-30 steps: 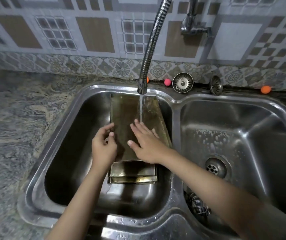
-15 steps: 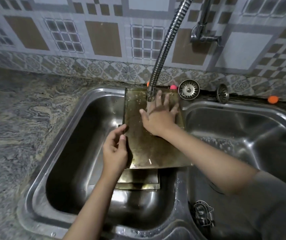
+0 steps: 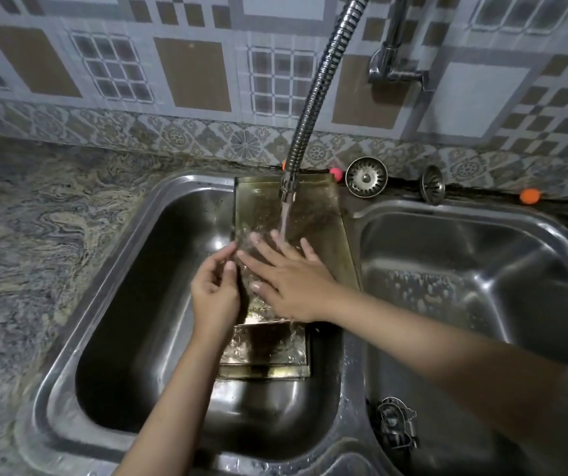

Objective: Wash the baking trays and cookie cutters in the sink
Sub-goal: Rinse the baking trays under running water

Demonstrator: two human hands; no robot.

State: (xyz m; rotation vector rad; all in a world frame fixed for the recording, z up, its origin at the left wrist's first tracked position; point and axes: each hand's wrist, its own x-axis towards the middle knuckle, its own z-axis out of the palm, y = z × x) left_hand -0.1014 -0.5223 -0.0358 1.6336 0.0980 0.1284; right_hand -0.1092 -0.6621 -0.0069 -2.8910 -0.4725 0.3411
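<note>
A brownish baking tray (image 3: 316, 221) leans tilted in the left basin (image 3: 131, 304), its top edge against the sink's back rim. Water from the flexible tap (image 3: 313, 97) runs onto it. My left hand (image 3: 213, 293) grips the tray's left edge. My right hand (image 3: 289, 276) lies flat on the tray's face, fingers spread, under the stream. A second tray (image 3: 268, 355) lies flat below, at the bottom of the basin. A metal cookie cutter (image 3: 395, 424) rests in the right basin (image 3: 481, 286), near its front.
Two round metal strainers (image 3: 366, 175) (image 3: 432, 184) stand on the ledge behind the sink, with small pink (image 3: 335, 173) and orange (image 3: 529, 195) balls. A marbled counter (image 3: 28, 252) extends to the left. The tiled wall is close behind.
My right hand slid down the tray from just under the spout to the middle, so water now hits the tray above my fingers. My left hand stays on the left edge.
</note>
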